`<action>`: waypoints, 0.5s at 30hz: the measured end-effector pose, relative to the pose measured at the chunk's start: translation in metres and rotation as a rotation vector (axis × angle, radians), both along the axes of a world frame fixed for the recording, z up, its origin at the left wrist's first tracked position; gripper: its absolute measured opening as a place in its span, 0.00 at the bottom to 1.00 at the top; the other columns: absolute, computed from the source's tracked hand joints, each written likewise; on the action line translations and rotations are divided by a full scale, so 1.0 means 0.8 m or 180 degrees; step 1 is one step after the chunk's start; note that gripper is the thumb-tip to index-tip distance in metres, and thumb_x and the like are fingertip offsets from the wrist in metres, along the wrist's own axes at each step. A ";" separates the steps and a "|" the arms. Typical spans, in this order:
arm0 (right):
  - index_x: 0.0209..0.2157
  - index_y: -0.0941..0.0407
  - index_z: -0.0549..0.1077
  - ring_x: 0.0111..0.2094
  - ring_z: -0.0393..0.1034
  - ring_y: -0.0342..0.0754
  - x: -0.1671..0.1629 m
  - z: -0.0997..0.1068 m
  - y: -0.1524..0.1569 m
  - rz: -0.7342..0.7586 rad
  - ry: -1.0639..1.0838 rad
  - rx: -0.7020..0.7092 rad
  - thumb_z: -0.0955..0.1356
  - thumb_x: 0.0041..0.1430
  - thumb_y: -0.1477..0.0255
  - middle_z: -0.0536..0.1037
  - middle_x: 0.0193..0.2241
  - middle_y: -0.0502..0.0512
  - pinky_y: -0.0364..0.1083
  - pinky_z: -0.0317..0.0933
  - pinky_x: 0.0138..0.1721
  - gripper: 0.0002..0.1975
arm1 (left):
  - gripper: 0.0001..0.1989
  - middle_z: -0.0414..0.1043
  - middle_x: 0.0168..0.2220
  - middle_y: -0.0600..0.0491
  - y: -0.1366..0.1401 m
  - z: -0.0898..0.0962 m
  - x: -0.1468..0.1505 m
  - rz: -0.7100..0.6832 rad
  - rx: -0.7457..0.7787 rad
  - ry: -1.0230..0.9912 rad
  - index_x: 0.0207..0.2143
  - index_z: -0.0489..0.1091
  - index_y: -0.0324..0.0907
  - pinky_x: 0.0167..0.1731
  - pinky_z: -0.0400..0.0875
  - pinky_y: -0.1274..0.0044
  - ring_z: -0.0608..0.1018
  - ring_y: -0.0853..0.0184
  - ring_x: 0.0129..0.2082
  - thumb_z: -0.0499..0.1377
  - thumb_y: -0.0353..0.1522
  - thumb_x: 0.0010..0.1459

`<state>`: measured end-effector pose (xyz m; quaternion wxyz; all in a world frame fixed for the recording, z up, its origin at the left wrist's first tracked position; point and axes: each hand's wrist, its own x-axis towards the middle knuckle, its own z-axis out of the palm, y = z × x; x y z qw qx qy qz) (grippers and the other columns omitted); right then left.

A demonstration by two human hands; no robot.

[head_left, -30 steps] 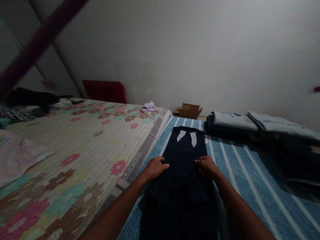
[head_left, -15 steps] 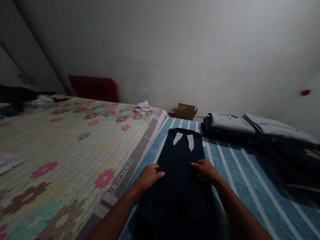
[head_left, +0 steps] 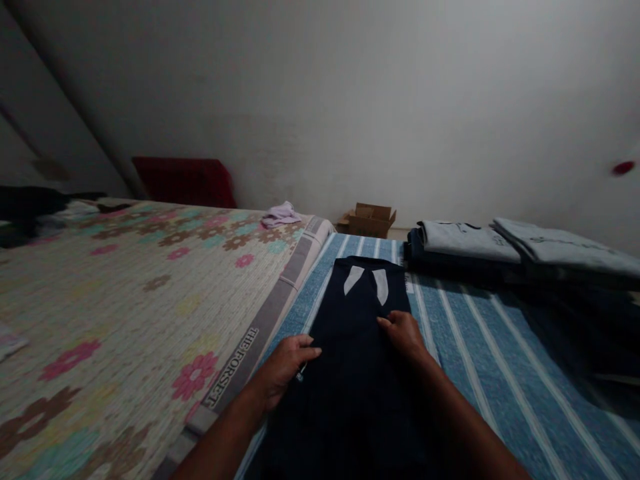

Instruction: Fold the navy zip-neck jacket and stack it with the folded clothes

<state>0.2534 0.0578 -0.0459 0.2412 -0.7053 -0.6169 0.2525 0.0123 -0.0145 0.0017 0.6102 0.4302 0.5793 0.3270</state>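
We are pressing our left hand (head_left: 283,365) and right hand (head_left: 404,333), fingers flat and open, on the half-folded dark navy cloth garment (head_left: 357,360); folded grey shirts (head_left: 467,241) lie beyond it.

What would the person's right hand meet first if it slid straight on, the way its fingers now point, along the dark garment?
Probably the two pale grey patches near the far end of the dark navy folded garment. The right hand points up and slightly left along it; depth is hard to judge.
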 end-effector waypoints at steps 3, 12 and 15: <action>0.17 0.55 0.64 0.24 0.64 0.44 0.002 -0.005 0.002 -0.0005 0.0073 0.0048 0.66 0.54 0.63 0.70 0.19 0.50 0.41 0.48 0.23 0.16 | 0.21 0.74 0.32 0.52 0.006 0.004 0.000 0.0087 -0.0199 -0.0322 0.35 0.69 0.39 0.35 0.70 0.74 0.77 0.64 0.33 0.66 0.37 0.37; 0.17 0.55 0.63 0.22 0.62 0.44 0.002 -0.006 0.002 0.0005 0.0379 0.0034 0.64 0.55 0.62 0.69 0.18 0.50 0.41 0.48 0.22 0.17 | 0.13 0.73 0.23 0.53 0.089 0.004 0.029 -0.0188 -0.0353 -0.0464 0.24 0.68 0.37 0.24 0.69 0.76 0.75 0.66 0.21 0.67 0.34 0.36; 0.18 0.55 0.64 0.23 0.63 0.44 0.003 -0.006 0.003 0.0019 0.0496 0.0013 0.63 0.55 0.63 0.69 0.19 0.50 0.41 0.48 0.21 0.16 | 0.11 0.72 0.20 0.54 0.125 0.005 0.047 -0.0150 -0.0292 -0.0469 0.21 0.66 0.37 0.23 0.69 0.76 0.74 0.67 0.19 0.66 0.31 0.36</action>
